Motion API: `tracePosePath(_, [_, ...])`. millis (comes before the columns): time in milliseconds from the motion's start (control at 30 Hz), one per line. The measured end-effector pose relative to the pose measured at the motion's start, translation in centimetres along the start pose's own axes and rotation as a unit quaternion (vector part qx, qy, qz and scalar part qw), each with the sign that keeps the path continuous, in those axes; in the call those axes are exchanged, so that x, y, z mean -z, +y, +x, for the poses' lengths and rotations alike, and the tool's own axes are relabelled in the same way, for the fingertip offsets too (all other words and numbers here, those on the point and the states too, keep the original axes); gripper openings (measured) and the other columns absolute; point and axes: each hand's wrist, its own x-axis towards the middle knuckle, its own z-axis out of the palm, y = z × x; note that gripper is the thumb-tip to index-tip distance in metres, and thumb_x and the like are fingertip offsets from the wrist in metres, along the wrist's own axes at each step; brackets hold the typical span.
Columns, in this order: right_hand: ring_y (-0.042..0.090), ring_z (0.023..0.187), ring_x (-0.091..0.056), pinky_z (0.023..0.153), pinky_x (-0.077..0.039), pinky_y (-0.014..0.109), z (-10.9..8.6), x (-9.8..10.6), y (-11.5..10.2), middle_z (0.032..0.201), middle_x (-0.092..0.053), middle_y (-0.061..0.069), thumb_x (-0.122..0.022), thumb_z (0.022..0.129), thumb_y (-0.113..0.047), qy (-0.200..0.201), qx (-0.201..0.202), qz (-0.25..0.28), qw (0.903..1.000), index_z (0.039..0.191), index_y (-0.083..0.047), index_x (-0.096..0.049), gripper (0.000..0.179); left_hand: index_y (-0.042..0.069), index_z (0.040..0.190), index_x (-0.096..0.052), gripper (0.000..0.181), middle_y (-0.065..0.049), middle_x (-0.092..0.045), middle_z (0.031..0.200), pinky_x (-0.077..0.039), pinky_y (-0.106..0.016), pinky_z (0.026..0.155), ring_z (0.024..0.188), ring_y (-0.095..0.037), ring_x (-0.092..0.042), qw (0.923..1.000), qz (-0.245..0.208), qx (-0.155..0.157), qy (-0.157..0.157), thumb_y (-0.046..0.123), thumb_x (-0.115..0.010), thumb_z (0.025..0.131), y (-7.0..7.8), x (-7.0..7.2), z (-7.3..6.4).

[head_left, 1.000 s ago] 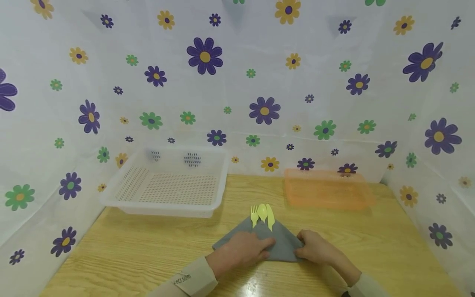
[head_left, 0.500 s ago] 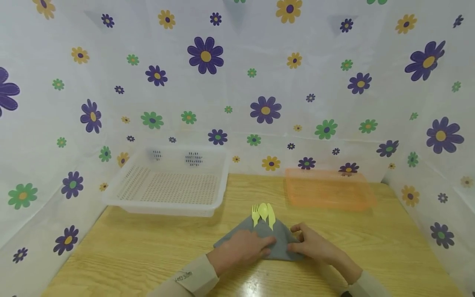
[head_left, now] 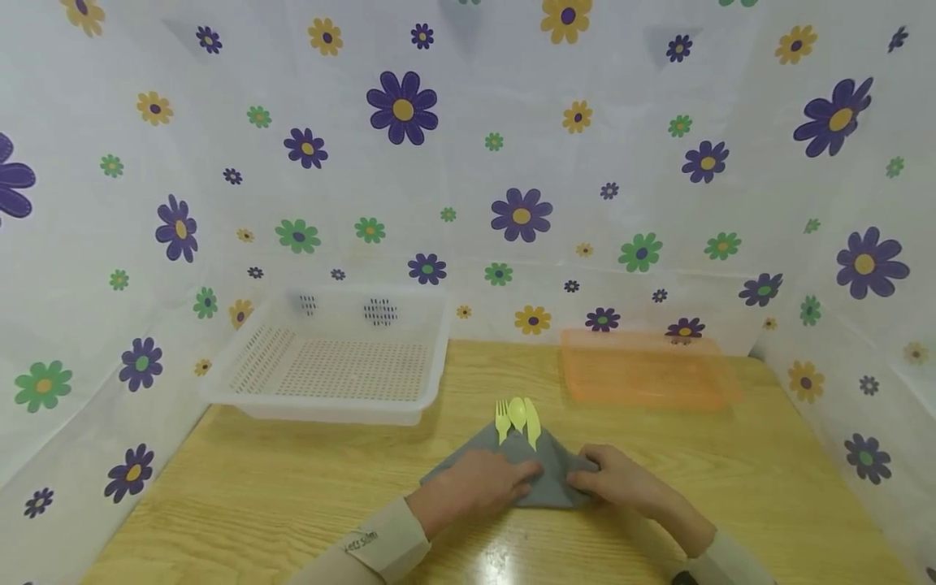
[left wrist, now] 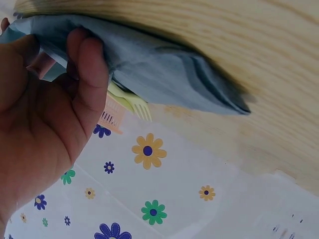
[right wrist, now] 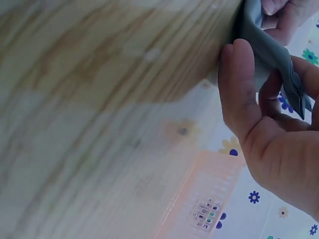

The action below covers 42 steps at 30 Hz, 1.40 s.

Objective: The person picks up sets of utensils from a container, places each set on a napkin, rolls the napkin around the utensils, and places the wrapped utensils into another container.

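A grey cloth napkin, folded to a point, lies on the table. The heads of a yellow fork, spoon and knife stick out of its top; their handles are hidden in the cloth. My left hand presses on the napkin's middle, index finger stretched to the right. With my right hand I pinch the right corner, which is lifted a little. The right wrist view shows the cloth between thumb and fingers. In the left wrist view the fork shows beside the cloth.
A white perforated basket stands at the back left of the wooden table. At the back right is a shallow orange basket. A flowered white sheet walls the table at the back and sides.
The right hand has shifted slightly left and taken a new grip on the napkin's right corner, which is now raised and bent inward. The left hand has stayed in place.
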Motion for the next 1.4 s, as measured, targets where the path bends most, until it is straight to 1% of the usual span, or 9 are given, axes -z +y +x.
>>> tracePosePath(133, [0.02, 0.076, -0.062, 0.065, -0.059, 0.039, -0.2, -0.2, -0.1, 0.087, -0.057, 0.008, -0.06, 0.098, -0.014, -0.021, -0.015, 0.078, 0.9966, 0.093, 0.001, -0.054, 0.017, 0.036, 0.138, -0.046, 0.035, 0.0, -0.061, 0.071, -0.044, -0.029, 0.052, 0.058, -0.012, -0.053, 0.9998, -0.019, 0.003, -0.01, 0.04, -0.049, 0.103, -0.1, -0.2, 0.0])
tracePosePath(267, [0.025, 0.086, -0.068, 0.072, -0.06, 0.043, -0.3, -0.5, -0.4, 0.097, -0.062, 0.014, -0.058, 0.099, -0.014, -0.03, -0.02, 0.127, 0.9912, 0.1, 0.005, -0.053, 0.019, 0.037, 0.137, -0.047, 0.035, -0.001, -0.064, 0.076, -0.046, -0.03, 0.054, 0.062, -0.013, -0.057, 0.9999, -0.016, 0.001, -0.004, 0.041, -0.049, 0.103, -0.1, -0.4, 0.0])
tracePosePath(433, [0.031, 0.094, -0.069, 0.076, -0.059, 0.046, -0.5, -1.0, -0.9, 0.106, -0.065, 0.019, -0.055, 0.101, -0.016, -0.016, -0.011, 0.161, 0.9867, 0.114, 0.012, -0.05, 0.031, 0.036, 0.136, -0.046, 0.034, -0.001, -0.064, 0.076, -0.047, -0.03, 0.055, 0.062, -0.012, -0.056, 0.9996, -0.024, 0.002, -0.014, 0.042, -0.049, 0.103, -0.1, -0.3, -0.1])
tracePosePath(567, [0.035, 0.094, -0.07, 0.076, -0.058, 0.049, -0.5, -1.8, -1.4, 0.106, -0.067, 0.024, -0.053, 0.103, -0.016, 0.004, -0.003, 0.168, 0.9859, 0.116, 0.012, -0.048, 0.032, 0.034, 0.129, -0.048, 0.027, 0.0, -0.062, 0.074, -0.044, -0.029, 0.054, 0.06, -0.012, -0.053, 0.9993, -0.032, 0.002, -0.018, 0.041, -0.049, 0.103, -0.1, -0.4, -0.1])
tracePosePath(767, [0.037, 0.095, -0.07, 0.076, -0.058, 0.048, -0.3, -3.0, -2.0, 0.104, -0.068, 0.028, -0.049, 0.104, -0.013, 0.039, -0.006, 0.165, 0.9854, 0.106, 0.008, -0.048, 0.021, 0.027, 0.115, -0.047, 0.017, 0.001, -0.053, 0.066, -0.039, -0.028, 0.05, 0.055, -0.012, -0.048, 0.9995, -0.031, -0.003, -0.009, 0.039, -0.049, 0.103, -0.2, -0.5, 0.1])
tracePosePath(900, [0.038, 0.1, -0.069, 0.08, -0.057, 0.049, -0.4, -3.4, -2.3, 0.109, -0.065, 0.028, -0.046, 0.104, -0.011, 0.051, -0.005, 0.17, 0.9841, 0.105, 0.008, -0.046, 0.019, 0.027, 0.113, -0.047, 0.017, 0.002, -0.053, 0.066, -0.04, -0.028, 0.051, 0.056, -0.012, -0.049, 0.9997, -0.023, 0.002, -0.005, 0.04, -0.051, 0.103, -0.3, -0.4, 0.1])
tracePosePath(1100, [0.037, 0.102, -0.068, 0.081, -0.057, 0.049, -0.4, -4.1, -2.5, 0.112, -0.065, 0.028, -0.047, 0.104, -0.011, 0.076, -0.009, 0.17, 0.9825, 0.102, 0.006, -0.048, 0.017, 0.026, 0.115, -0.047, 0.018, 0.005, -0.05, 0.064, -0.036, -0.026, 0.05, 0.054, -0.01, -0.046, 0.9987, -0.046, 0.011, -0.018, 0.04, -0.048, 0.104, -0.6, -0.2, 0.1])
tracePosePath(1267, [0.035, 0.103, -0.067, 0.083, -0.057, 0.048, -0.2, -4.5, -2.4, 0.116, -0.063, 0.028, -0.049, 0.103, -0.012, 0.082, -0.007, 0.167, 0.9825, 0.101, 0.005, -0.049, 0.018, 0.023, 0.109, -0.047, 0.017, 0.006, -0.047, 0.061, -0.035, -0.025, 0.049, 0.053, -0.009, -0.044, 0.9984, -0.056, -0.004, 0.003, 0.04, -0.048, 0.104, -1.0, -0.5, 0.3])
tracePosePath(1400, [0.039, 0.105, -0.067, 0.084, -0.056, 0.048, -0.3, -4.7, -2.5, 0.117, -0.063, 0.029, -0.048, 0.104, -0.012, 0.079, -0.002, 0.17, 0.9823, 0.105, 0.008, -0.05, 0.02, 0.023, 0.107, -0.048, 0.017, 0.007, -0.047, 0.061, -0.037, -0.026, 0.05, 0.053, -0.009, -0.045, 0.9983, -0.055, -0.013, 0.014, 0.039, -0.049, 0.103, -1.2, -0.6, 0.4])
